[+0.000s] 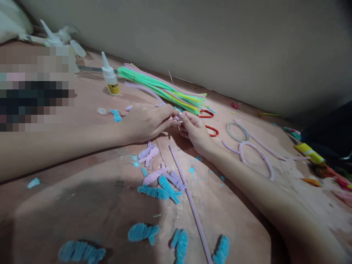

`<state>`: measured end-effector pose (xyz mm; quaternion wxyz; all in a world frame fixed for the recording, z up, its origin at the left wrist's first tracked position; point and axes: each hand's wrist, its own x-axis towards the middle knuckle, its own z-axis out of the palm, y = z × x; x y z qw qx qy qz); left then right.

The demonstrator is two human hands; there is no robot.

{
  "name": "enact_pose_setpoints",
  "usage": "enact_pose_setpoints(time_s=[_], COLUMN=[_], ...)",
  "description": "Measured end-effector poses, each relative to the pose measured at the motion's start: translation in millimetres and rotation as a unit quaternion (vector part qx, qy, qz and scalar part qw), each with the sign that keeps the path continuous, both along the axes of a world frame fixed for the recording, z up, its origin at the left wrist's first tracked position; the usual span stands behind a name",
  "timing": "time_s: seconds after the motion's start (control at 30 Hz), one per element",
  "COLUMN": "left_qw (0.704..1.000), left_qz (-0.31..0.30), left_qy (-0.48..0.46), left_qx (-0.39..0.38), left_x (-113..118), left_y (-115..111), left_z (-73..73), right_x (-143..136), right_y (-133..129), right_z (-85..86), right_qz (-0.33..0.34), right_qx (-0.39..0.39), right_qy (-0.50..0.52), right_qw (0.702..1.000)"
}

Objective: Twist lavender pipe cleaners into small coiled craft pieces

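My left hand (148, 121) and my right hand (195, 130) meet at the middle of the view, their fingertips pinched round a small piece of lilac pipe cleaner (176, 118). A longer lilac stem (145, 89) curves up and left from behind my left hand. Below the hands lie coiled lilac pieces (155, 176) and coiled blue pieces (168, 187), with a straight lilac stem (192, 205) running down toward the near edge. Red scissor handles (211, 131) show just beyond my right hand.
A bundle of green, yellow and pink pipe cleaners (162, 88) lies behind the hands, with a glue bottle (111, 79) upright at its left. On the right are a tape ring (238, 132), a bent lilac stem (258, 151) and a yellow tube (309, 153).
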<state>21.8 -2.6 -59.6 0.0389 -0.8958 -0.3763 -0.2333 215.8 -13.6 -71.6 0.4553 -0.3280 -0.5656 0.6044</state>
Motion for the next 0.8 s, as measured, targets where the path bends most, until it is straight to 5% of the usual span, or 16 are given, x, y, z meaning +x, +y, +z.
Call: enact_pose_setpoints(time_s=[0.47, 0.8], left_qw=[0.993, 0.988], left_qz=[-0.095, -0.104], left_qy=[0.041, 0.071], left_qx=[0.059, 0.085], left_x=[-12, -11], left_y=[6, 16], left_z=[0.8, 2.5], right_x=[4, 4], right_y=[5, 1], right_z=[-6.0, -4.3], right_qz=[0.025, 0.016], right_qx=[0.031, 0.055], right_qy=[-0.03, -0.033], right_qw=[0.999, 0.998])
